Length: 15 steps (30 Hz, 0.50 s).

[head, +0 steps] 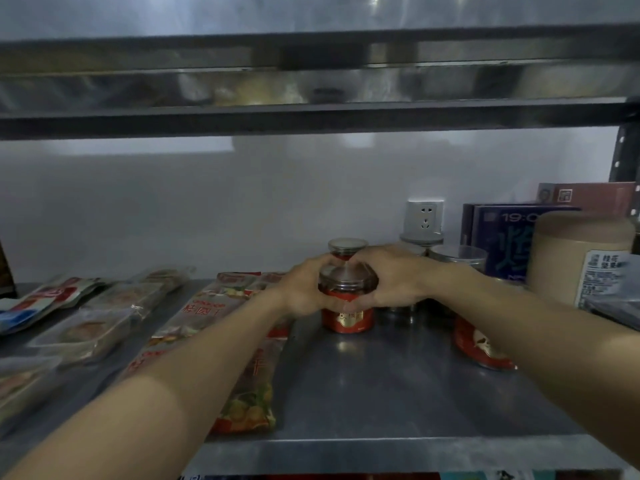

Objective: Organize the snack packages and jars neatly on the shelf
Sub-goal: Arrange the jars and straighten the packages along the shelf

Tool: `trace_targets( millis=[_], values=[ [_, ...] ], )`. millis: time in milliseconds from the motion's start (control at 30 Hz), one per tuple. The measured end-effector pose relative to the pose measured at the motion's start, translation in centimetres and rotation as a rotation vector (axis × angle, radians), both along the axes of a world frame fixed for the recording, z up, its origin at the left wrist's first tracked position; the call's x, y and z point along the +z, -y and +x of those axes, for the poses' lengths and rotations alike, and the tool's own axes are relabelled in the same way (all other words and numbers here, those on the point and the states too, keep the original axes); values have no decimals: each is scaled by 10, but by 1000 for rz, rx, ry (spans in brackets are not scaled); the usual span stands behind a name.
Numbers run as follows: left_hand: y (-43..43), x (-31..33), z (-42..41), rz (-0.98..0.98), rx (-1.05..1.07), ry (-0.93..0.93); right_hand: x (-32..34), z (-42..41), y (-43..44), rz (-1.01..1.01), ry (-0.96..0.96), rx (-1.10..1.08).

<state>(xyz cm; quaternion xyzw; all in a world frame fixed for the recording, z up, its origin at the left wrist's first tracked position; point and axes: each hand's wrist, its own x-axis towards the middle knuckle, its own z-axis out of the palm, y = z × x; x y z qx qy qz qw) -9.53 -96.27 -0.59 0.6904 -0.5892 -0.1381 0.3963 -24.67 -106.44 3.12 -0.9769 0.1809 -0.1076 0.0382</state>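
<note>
A red-labelled jar (347, 318) with a clear lid stands on the metal shelf (381, 393) at the middle. My left hand (304, 289) grips its left side and my right hand (394, 277) grips its right side, fingers meeting over the lid. Behind it stands a second jar (347, 245) with a metal lid. Another red jar (479, 348) sits under my right forearm, partly hidden. Flat snack packages lie left of the jar: a long red-and-clear one (249, 403) under my left forearm, and clear packs (104, 317) farther left.
A tall beige canister (581, 258) and a dark blue box (502, 237) stand at the right, with a red box (588, 197) behind. Clear-lidded jars (457, 254) sit by a wall socket (425, 216). An upper shelf beam (311, 116) runs overhead. A blue-and-red pouch (31, 303) lies far left.
</note>
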Motion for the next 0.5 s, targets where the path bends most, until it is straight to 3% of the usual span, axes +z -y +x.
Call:
trace_targets(
  millis=[200,500],
  values=[
    [13,-4,7,1,-22,-45,7,8,16,-294,-163,-5],
    [28,-5,10,3,-15,-9,5,-1,38,-189,-127,9]
  ],
)
